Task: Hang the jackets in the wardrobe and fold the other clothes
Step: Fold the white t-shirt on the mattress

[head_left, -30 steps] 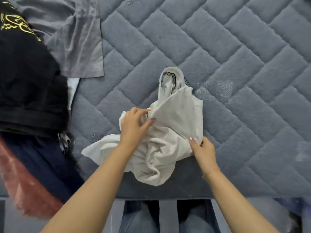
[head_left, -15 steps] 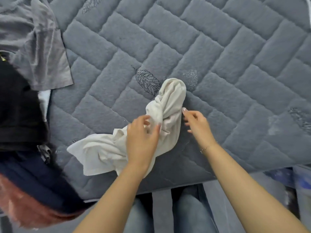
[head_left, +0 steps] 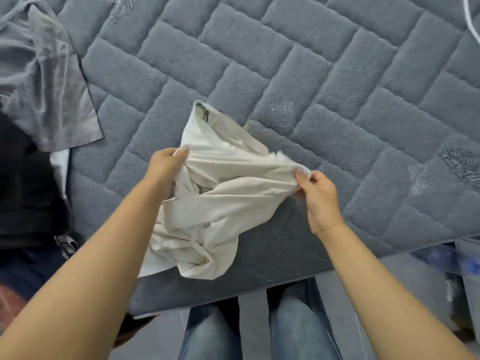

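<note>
A crumpled cream-white garment [head_left: 220, 183] lies near the front edge of the grey quilted mattress [head_left: 298, 61]. My left hand [head_left: 166, 165] grips its left side with curled fingers. At the garment's right corner my right hand [head_left: 318, 193] pinches the cloth between thumb and fingers. The fabric is stretched between both hands. Its lower part hangs bunched toward the mattress edge, and a label shows at the far tip.
A grey shirt [head_left: 44, 81] lies at the far left of the mattress. Below it sits a black garment [head_left: 28, 193], with dark blue [head_left: 31, 266] and reddish cloth at the lower left. My legs in jeans [head_left: 259, 328] stand at the mattress edge.
Both hands have moved apart and taken hold of the white garment's sides, spreading the twisted cloth wider. The right hand, free half a second ago, now pinches a corner.
</note>
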The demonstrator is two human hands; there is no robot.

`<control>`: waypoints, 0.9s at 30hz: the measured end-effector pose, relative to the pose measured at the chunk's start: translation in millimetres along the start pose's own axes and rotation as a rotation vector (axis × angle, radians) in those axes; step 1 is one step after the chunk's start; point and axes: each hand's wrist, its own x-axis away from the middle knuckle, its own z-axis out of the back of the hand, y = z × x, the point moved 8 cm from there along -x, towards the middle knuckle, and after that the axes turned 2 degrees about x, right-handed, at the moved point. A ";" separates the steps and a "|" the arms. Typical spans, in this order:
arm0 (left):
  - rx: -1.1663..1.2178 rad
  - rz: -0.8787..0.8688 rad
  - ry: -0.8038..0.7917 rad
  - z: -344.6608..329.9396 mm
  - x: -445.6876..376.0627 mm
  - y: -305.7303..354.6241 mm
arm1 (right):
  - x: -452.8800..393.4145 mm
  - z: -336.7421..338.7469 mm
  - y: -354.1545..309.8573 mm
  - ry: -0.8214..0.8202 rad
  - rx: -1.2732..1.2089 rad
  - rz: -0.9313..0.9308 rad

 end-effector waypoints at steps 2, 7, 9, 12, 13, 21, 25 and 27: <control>-0.064 -0.003 -0.030 3.2 -2.2 -2.1 | 3.6 21.5 7.1 0.016 0.027 -0.014; -0.220 -0.004 0.008 -0.8 -10.2 -5.1 | 8.3 69.5 28.4 0.233 -0.077 -0.107; -0.341 0.008 0.040 0.2 -16.1 -4.4 | 6.2 86.4 32.7 0.314 -0.094 -0.132; -0.469 -0.072 0.046 -10.8 -11.6 20.1 | -0.8 85.7 34.3 0.219 -0.066 -0.170; -0.435 -0.143 0.023 -20.6 -11.2 32.6 | -3.2 81.2 33.7 0.161 -0.053 -0.188; -0.487 -0.236 -0.120 -102.4 -25.8 66.9 | -16.4 87.9 11.9 0.123 -0.221 -0.064; -0.330 -0.341 -0.242 -99.7 15.8 91.1 | 3.1 106.1 -13.0 0.083 -0.335 -0.014; -0.343 -0.450 -0.302 -90.0 48.3 115.6 | 24.9 116.8 -34.1 0.088 -0.337 0.033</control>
